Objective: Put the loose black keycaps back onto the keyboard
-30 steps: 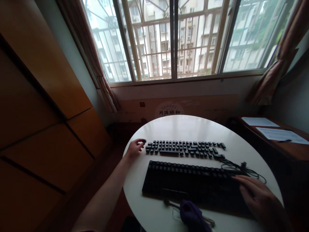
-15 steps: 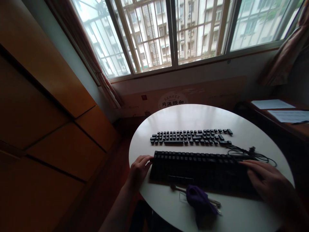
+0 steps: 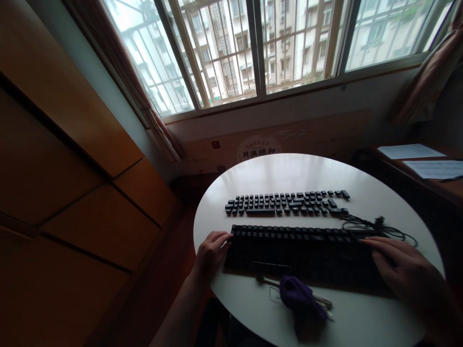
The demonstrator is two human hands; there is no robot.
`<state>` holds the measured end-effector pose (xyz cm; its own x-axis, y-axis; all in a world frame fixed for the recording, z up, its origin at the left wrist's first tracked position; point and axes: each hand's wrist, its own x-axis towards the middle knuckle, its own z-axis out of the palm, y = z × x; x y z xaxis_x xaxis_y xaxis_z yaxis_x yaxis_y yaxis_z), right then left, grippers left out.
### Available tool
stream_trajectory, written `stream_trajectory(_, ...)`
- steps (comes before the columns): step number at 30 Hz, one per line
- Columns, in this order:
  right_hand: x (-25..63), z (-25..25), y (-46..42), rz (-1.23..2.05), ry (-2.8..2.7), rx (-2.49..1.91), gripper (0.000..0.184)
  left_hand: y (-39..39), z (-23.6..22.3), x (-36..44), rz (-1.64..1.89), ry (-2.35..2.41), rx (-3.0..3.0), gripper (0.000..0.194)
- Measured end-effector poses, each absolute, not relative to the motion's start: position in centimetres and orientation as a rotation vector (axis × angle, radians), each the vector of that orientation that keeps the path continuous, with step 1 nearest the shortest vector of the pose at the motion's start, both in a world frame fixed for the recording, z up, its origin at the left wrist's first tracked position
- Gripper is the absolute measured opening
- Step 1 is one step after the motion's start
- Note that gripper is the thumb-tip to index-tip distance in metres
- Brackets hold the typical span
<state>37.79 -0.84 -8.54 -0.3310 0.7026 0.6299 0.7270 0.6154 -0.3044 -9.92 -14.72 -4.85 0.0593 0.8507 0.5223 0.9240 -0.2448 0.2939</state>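
A black keyboard lies across the round white table. Behind it, loose black keycaps are laid out in rows. My left hand is at the keyboard's left end, its fingers curled against the top left corner; anything between the fingertips is too small to make out. My right hand lies flat on the keyboard's right end with its fingers stretched out, holding nothing.
A purple cloth and a thin metal tool lie in front of the keyboard. The keyboard's cable is bunched at the right. Wooden cabinets stand to the left, and a side desk with papers to the right, under a barred window.
My left hand has come back from the left end of the loose keycap rows to the keyboard's left end. The view has tilted downward. My right hand has stayed on the keyboard.
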Motion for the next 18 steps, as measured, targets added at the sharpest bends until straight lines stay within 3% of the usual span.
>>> stream_trajectory(18,37.73,-8.85,-0.54,-0.031,-2.042,-1.118,0.034,-14.76,-4.82,-9.65,-0.935,-1.718,-2.2,0.024)
